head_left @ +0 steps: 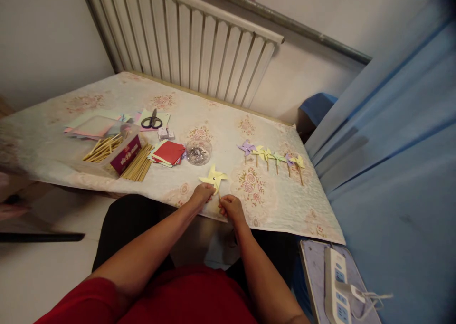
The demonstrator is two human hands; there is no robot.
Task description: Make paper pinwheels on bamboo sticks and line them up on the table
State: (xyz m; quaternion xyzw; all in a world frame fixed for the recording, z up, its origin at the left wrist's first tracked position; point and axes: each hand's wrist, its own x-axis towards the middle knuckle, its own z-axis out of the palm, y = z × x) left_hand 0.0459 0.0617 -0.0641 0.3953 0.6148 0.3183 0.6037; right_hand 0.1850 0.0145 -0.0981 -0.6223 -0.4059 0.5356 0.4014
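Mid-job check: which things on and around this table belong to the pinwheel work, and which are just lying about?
In use:
yellow pinwheel, at both the left hand and right hand
finished pinwheels
wooden sticks
paper squares
scissors
bowl of shiny bits

Lying about:
power strip
radiator
blue curtain

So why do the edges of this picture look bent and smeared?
Head view: the wide lens bows the radiator and table edges; the far left is motion-blurred; the top right corner darkens; the yellow pinwheel between the left hand and right hand stays fairly sharp.

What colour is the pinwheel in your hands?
Pale yellow, the pinwheel; seen in the head view.
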